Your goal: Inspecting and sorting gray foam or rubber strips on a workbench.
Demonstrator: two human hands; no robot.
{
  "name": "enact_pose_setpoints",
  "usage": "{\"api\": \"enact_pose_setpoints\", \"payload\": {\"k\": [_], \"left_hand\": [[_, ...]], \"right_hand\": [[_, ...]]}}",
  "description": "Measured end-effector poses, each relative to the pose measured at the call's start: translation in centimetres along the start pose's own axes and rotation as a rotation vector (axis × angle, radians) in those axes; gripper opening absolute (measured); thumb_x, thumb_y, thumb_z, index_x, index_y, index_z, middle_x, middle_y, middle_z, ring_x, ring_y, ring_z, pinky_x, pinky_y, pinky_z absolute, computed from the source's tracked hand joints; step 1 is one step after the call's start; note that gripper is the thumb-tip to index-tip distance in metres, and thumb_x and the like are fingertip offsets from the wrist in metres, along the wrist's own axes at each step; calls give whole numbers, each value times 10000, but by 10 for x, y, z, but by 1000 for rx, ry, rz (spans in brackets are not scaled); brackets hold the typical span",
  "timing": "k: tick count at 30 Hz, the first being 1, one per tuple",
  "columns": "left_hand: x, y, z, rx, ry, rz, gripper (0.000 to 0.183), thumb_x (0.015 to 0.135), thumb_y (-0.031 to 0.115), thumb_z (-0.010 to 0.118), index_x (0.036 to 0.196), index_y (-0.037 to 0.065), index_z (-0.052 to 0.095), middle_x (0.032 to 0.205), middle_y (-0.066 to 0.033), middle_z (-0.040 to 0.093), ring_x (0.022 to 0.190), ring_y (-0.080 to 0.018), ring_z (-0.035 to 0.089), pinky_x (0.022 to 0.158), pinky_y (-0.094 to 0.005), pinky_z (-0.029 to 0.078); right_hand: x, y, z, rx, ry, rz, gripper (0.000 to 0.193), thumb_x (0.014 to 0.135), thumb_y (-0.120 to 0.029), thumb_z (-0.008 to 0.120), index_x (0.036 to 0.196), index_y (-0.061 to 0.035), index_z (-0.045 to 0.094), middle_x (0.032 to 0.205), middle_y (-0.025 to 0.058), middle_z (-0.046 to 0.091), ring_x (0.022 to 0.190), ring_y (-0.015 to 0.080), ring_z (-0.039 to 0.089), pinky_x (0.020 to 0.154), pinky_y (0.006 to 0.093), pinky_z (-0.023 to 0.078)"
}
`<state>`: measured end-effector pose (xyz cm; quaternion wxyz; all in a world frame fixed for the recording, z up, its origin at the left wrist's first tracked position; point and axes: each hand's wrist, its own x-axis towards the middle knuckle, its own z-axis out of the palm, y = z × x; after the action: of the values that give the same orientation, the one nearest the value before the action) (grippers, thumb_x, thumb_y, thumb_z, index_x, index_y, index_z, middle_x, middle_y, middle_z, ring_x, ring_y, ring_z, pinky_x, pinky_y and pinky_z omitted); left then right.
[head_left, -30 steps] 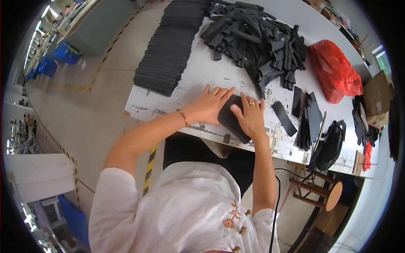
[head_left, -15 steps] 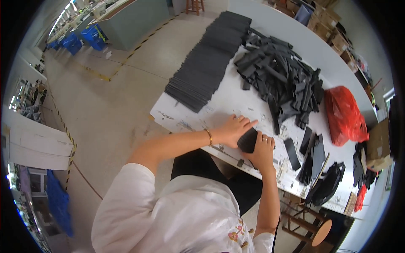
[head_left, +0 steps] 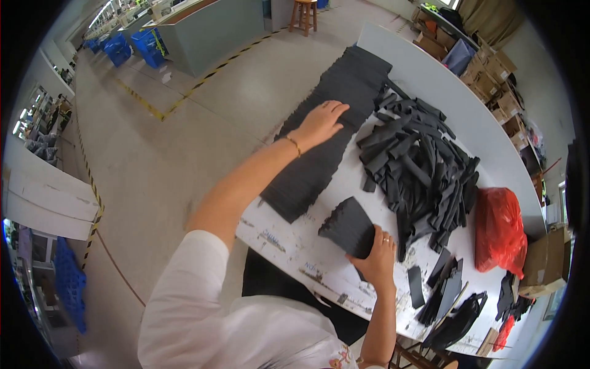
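Note:
My right hand (head_left: 375, 257) grips one end of a fanned stack of black fabric-like strips (head_left: 346, 226) above the near part of the white table (head_left: 301, 249). Farther off to the left, my left hand (head_left: 322, 125) is over a long overlapping row of the same black strips (head_left: 298, 178). Its fingers are stretched out and nothing shows in them; whether they touch the row I cannot tell. Right of the row lies a tangled heap of loose, curled black strips (head_left: 424, 178).
A red plastic bag (head_left: 501, 230) stands at the table's right, by a cardboard box (head_left: 546, 261). Flat black pieces (head_left: 442, 292) and a black bag (head_left: 458, 323) lie nearer. A raised white panel (head_left: 430, 74) borders the far side. A wooden stool (head_left: 303, 17) stands beyond.
My left hand has left the stack and moved up and away over the row. The right hand still grips the stack, which is now fanned out. The view has shifted.

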<state>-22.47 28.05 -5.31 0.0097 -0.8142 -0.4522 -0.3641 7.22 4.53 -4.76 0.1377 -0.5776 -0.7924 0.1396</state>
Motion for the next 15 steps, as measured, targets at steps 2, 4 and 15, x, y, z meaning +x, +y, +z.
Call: {"api": "enact_pose_setpoints", "payload": {"k": [2, 4, 15], "left_hand": [[14, -43, -1, 98, -37, 31, 574, 778, 127, 741, 1300, 70, 510, 1304, -124, 515, 1208, -325, 499, 1027, -415, 413], [26, -68, 4, 322, -150, 125, 665, 753, 197, 775, 1340, 76, 485, 1360, -89, 487, 1279, -281, 455, 1067, -406, 378], [72, -97, 1, 227, -329, 268, 796, 701, 323, 807, 1386, 116, 457, 1398, -81, 465, 1295, -261, 444, 1061, -402, 363]], "right_hand": [[5, -10, 0, 21, -8, -24, 957, 550, -276, 887, 1318, 20, 398, 1163, 207, 522, 1089, 372, 493, 965, 472, 366], [9, -13, -3, 40, -16, -13, 962, 549, -275, 887, 1320, 23, 395, 1162, 205, 522, 1089, 373, 493, 964, 474, 366], [55, -11, -3, 129, -27, 72, 1009, 513, -252, 907, 1341, 19, 400, 1152, 210, 531, 1093, 375, 491, 998, 468, 365]]}}
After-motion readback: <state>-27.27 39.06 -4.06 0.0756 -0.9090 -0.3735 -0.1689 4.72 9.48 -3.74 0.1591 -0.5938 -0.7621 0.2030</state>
